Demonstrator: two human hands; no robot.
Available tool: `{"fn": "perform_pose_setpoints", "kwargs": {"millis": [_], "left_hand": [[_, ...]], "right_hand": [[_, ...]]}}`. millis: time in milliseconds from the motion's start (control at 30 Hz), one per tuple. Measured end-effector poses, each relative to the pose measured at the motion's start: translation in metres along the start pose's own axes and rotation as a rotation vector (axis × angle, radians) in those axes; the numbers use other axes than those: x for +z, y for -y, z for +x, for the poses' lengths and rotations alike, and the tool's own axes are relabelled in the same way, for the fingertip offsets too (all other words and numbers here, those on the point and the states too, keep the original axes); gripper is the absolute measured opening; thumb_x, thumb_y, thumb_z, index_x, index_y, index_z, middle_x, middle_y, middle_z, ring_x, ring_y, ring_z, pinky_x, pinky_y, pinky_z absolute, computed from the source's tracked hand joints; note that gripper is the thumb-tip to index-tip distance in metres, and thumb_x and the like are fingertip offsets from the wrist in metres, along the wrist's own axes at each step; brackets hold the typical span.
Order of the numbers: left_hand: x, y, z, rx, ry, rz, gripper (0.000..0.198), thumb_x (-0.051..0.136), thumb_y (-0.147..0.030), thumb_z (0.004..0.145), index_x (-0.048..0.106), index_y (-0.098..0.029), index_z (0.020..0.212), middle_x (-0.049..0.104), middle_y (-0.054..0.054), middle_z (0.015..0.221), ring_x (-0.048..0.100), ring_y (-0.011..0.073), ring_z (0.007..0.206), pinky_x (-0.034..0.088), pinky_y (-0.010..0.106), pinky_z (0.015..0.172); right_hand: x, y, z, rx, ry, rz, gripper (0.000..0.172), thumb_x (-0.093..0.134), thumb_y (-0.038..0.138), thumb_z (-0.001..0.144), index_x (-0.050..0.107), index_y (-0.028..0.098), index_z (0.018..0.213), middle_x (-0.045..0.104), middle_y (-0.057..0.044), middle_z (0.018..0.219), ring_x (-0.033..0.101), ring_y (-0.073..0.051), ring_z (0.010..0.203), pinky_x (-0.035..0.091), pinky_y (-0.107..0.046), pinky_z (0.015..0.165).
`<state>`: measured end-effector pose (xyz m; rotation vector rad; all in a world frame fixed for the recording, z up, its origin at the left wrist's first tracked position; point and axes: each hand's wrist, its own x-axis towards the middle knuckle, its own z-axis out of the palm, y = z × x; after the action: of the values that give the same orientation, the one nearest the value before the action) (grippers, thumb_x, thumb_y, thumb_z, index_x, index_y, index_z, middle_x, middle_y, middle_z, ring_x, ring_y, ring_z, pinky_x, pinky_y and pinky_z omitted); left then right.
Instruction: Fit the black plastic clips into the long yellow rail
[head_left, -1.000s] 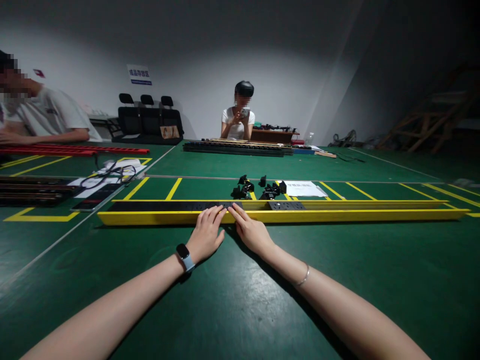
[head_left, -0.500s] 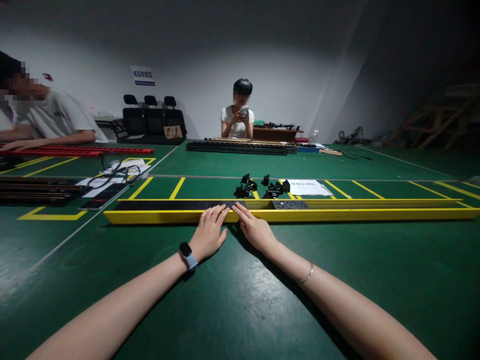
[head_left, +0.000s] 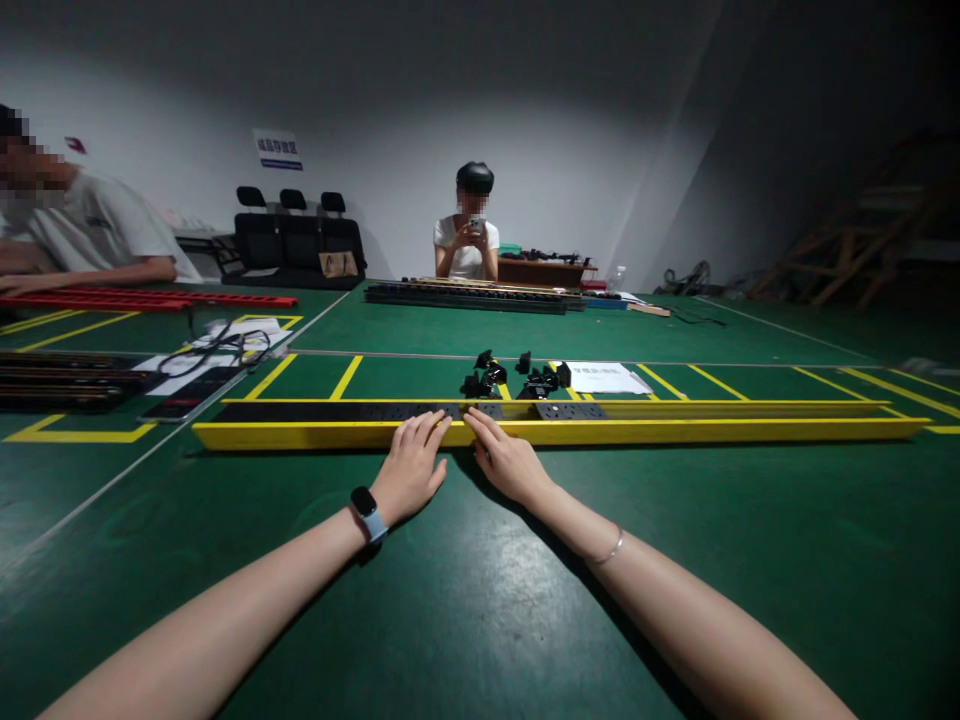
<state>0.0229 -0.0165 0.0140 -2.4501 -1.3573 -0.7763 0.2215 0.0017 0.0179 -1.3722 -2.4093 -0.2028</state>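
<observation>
An oblong black socket block (head_left: pixel 492 409) has been shifted along the long yellow channel (head_left: pixel 675 430), nearer its neighbour (head_left: pixel 566 411). By left hand (head_left: pixel 411 470) and right hand (head_left: pixel 514 465), fingers are spread narrowly.

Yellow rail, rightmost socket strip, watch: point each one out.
Yellow rail (head_left: pixel 577 432): head view, on its near wall.
Rightmost socket strip (head_left: pixel 568 411): head view, on its top face.
Watch (head_left: pixel 364 500): head view, on its dark screen.

On the table (head_left: pixel 480 610), the paper (head_left: pixel 602 378) lies behind the channel (head_left: pixel 675 431).
</observation>
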Motion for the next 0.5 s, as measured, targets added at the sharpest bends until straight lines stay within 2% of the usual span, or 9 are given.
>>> {"fn": "perform_pose_setpoints", "kwargs": {"millis": [133, 500], "left_hand": [[0.0, 0.0, -0.001, 0.001, -0.008, -0.003, 0.055, 0.047, -0.021, 0.085, 0.035, -0.017, 0.138, 0.041, 0.012, 0.141, 0.034, 0.0277, 0.131, 0.026, 0.048, 0.11], [0.0, 0.0, 0.0, 0.012, -0.008, 0.009, 0.055, 0.046, -0.021, 0.085, 0.034, -0.017, 0.139, 0.041, 0.013, 0.141, 0.035, 0.0284, 0.13, 0.027, 0.048, 0.11]], "right_hand": [[-0.001, 0.003, 0.002, 0.002, 0.026, 0.015, 0.052, 0.031, 0.021, 0.093, 0.028, 0.024, 0.144, 0.038, -0.005, 0.147, 0.062, -0.018, 0.103, 0.054, -0.028, 0.075], [-0.001, 0.014, 0.002, 0.133, 0.013, 0.01, 0.047, 0.031, 0.024, 0.092, 0.033, 0.022, 0.139, 0.042, -0.006, 0.144, 0.063, -0.018, 0.099, 0.052, -0.027, 0.069]]}}
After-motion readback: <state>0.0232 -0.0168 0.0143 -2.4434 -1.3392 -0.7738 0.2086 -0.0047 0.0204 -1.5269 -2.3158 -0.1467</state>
